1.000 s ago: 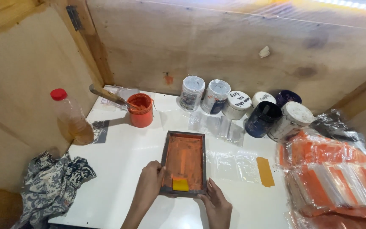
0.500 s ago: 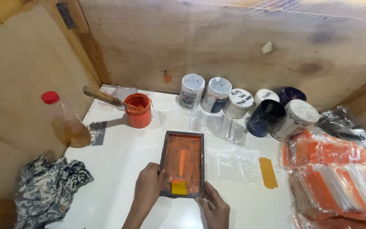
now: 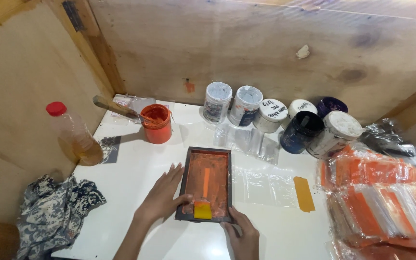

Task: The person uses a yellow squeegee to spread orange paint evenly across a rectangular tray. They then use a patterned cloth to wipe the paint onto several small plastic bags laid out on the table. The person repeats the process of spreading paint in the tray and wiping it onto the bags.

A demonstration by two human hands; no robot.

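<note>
Two hands work at one dark-framed screen (image 3: 207, 183) lying flat on the white table (image 3: 136, 168), near its front edge and just ahead of the person. Change over the last second: the small yellow squeegee (image 3: 202, 210) sits at the near end of the frame, much where it was, while a pale stripe has appeared down the middle of the orange-coated mesh, where a moment earlier the coat looked even; the stripe reads as the track of a stroke along the mesh, so one pass appears to have been made, though that is a judgement. Grip, left hand (image 3: 164, 195): fingers spread flat on the table against the frame's left rail, thumb lying over the near-left corner toward the squeegee; it presses and steadies, closing around nothing. Grip, right hand (image 3: 242, 235): fingers curled at the near-right corner of the frame, touching its bottom rail; whether they pinch the rail or merely rest on it cannot be told. Behind the screen stands an orange paint tub (image 3: 156, 123) with a wooden-handled tool (image 3: 114, 106) in it, well apart from both hands. A yellow strip (image 3: 304, 193) lies on clear film to the right, untouched.
</note>
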